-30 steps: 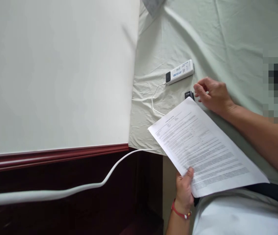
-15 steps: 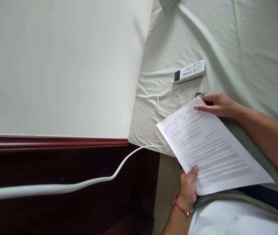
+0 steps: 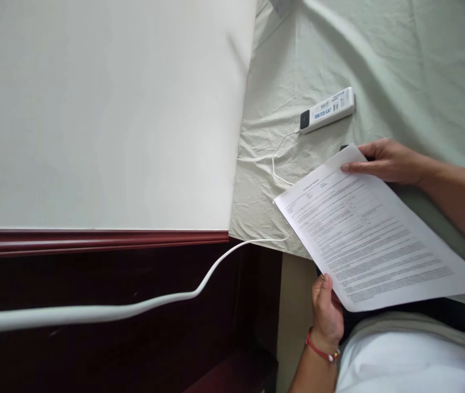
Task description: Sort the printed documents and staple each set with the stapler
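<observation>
A printed sheet of paper (image 3: pixel 380 234), covered in small lines of text, is held tilted in front of my body. My right hand (image 3: pixel 388 161) pinches its top right corner, thumb on the printed face and fingers behind. At the lower left edge is my left hand (image 3: pixel 327 311), wearing a red bracelet (image 3: pixel 320 352). Its thumb lies along the paper's edge, and its other fingers are partly hidden behind the page. A small dark object (image 3: pixel 343 147) peeks out behind the top corner, mostly covered.
A white power bank (image 3: pixel 327 111) with a black end lies on the pale green cloth (image 3: pixel 265 109), a thin white cable (image 3: pixel 274 158) running from it. To the left is a large white surface (image 3: pixel 105 114) with a dark red edge (image 3: pixel 93 240). Another white cable (image 3: pixel 166 299) crosses below it.
The paper and both hands have shifted right in view, the paper slightly upward; the background has shifted right too. My left thumb has slid from the printed face to the paper's edge.
</observation>
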Demonstrator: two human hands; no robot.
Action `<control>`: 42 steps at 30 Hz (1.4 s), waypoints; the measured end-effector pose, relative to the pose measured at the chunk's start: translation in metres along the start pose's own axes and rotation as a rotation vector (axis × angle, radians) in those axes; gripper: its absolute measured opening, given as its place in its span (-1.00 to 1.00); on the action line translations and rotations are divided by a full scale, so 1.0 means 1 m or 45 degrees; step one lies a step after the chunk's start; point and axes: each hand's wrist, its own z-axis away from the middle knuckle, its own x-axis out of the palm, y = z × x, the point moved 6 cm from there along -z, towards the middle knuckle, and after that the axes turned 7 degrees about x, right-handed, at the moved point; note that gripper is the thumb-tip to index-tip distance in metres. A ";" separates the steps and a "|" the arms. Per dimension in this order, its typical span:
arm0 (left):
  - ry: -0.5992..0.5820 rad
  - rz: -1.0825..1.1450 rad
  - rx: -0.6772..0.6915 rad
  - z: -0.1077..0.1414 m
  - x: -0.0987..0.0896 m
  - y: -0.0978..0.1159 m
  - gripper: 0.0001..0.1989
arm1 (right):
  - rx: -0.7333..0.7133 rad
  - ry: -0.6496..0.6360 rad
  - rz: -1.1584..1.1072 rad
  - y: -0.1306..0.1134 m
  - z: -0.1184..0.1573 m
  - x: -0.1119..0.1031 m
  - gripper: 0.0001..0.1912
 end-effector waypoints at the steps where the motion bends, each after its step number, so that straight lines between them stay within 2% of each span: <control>1: 0.002 0.002 0.006 0.001 0.000 0.001 -0.56 | 0.008 -0.006 -0.018 0.001 -0.001 0.000 -0.51; 9: 0.062 -0.115 0.026 -0.001 -0.006 -0.003 -0.53 | 0.043 -0.039 -0.072 0.006 -0.005 -0.002 -0.50; 13: 0.026 -0.171 0.048 -0.006 -0.004 -0.007 -0.51 | 0.127 -0.092 -0.174 0.003 0.000 0.002 -0.47; 18: -0.005 -0.168 0.091 -0.009 -0.003 -0.010 -0.49 | 0.189 -0.044 -0.315 0.004 0.005 0.004 -0.44; 23: 0.030 -0.218 0.132 -0.009 -0.007 -0.009 -0.50 | 0.212 0.007 -0.289 0.014 -0.001 -0.002 -0.50; 27: 0.051 -0.212 0.152 -0.007 -0.007 -0.006 -0.52 | 0.240 -0.038 -0.307 0.018 -0.003 -0.002 -0.57; 33: 0.020 -0.070 0.084 -0.003 -0.003 -0.005 -0.54 | 0.307 -0.082 -0.278 0.017 -0.001 -0.001 -0.66; 42: 0.008 0.013 -0.010 -0.004 -0.002 -0.009 -0.50 | 0.271 -0.099 -0.277 0.015 -0.003 0.001 -0.63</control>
